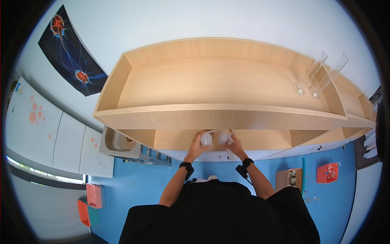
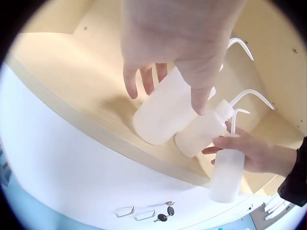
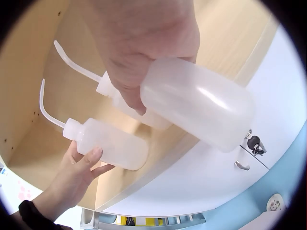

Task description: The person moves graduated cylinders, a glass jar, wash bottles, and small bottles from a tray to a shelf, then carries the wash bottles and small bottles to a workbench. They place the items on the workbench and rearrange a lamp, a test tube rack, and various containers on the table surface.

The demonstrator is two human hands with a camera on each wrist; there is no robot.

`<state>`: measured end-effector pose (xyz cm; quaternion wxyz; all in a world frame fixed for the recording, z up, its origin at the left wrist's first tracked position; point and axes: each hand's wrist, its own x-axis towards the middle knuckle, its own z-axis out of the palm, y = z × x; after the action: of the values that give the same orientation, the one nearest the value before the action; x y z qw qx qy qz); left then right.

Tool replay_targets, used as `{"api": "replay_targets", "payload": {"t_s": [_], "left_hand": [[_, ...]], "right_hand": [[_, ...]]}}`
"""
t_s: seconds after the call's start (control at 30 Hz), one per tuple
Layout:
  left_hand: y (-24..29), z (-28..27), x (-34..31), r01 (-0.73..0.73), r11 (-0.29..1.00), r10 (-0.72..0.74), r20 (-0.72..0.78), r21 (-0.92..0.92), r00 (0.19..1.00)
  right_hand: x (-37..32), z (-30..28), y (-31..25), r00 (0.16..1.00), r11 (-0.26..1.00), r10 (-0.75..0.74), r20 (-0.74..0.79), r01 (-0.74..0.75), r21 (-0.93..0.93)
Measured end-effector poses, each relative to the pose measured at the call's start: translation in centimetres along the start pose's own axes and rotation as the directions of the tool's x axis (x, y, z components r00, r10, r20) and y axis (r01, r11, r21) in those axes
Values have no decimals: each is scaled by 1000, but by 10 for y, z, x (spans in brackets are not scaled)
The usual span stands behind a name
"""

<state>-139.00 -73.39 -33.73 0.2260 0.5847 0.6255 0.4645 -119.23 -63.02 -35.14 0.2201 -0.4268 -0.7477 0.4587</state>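
Note:
Three translucent white wash bottles with bent spouts are at the front of the lower shelf (image 1: 174,140). My left hand (image 2: 182,43) has its thumb and fingers around the sides of the left wash bottle (image 2: 160,112), which stands on the shelf board. In the right wrist view, the left thumb lies along that bottle's side. My right hand (image 3: 148,43) grips another wash bottle (image 3: 201,105) near its top, its base out past the shelf's front edge. Between these stands the middle wash bottle (image 2: 199,136), mostly hidden in the head view.
An upper shelf (image 1: 227,81) overhangs the hands, with two glass cylinders (image 1: 315,77) at its right. White drawers with keys (image 2: 165,215) lie below. A sink (image 1: 118,142) is left; a cardboard box (image 1: 284,179) and red bin (image 1: 327,173) sit on the floor.

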Motion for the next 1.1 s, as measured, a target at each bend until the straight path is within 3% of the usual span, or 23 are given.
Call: {"api": "replay_targets", "payload": {"t_s": [0.03,0.17,0.23,0.47,0.57,0.63,0.67,0.73,0.8,0.87,0.9,0.97,1.0,1.07,1.1], "left_hand": [[-1,1,-1,26,999,-26,-20,-19,999],[-3,5,0,54,999,-53,-57,4,997],[0,6,2,63,998,-63,-60,7,996],[4,1,10,116,990,-103,-154,80,983],[6,-2,12,195,979,-197,-39,-52,980],[6,-2,10,216,974,-214,44,-69,976],[7,-2,11,236,968,-224,124,-86,967],[3,4,9,246,966,-231,164,-81,959],[-2,11,7,254,965,-235,211,-69,949],[-9,17,7,168,961,-117,229,-220,966],[-6,17,8,165,964,-109,253,-210,961],[3,15,16,257,958,-192,383,-128,904],[3,17,18,244,963,-177,410,-118,895],[-4,22,18,289,937,-168,474,-195,865],[-13,26,16,316,884,-127,473,-345,872]], "right_hand": [[-4,-5,-6,997,996,75,12,-74,-44],[-19,-16,3,998,997,38,-52,-42,-66],[-25,-19,9,985,996,72,-156,-63,62],[-20,-46,15,911,999,0,-412,15,33],[-12,-48,13,885,999,-4,-465,21,32],[-12,-44,9,948,995,-78,-308,93,32],[-12,-41,7,947,995,-76,-313,91,35],[-13,-31,3,988,994,-110,-106,107,-25],[-10,-20,-5,991,993,-98,-92,92,-71],[-4,-13,-15,996,999,-14,-88,10,-47],[-2,-7,-11,994,999,-2,-108,-2,-32],[8,5,3,990,985,-137,-44,131,-110],[7,7,3,989,988,-124,-76,116,-101],[5,11,0,999,996,-37,-24,39,85],[3,8,-1,1000,999,-11,19,11,38]]}}
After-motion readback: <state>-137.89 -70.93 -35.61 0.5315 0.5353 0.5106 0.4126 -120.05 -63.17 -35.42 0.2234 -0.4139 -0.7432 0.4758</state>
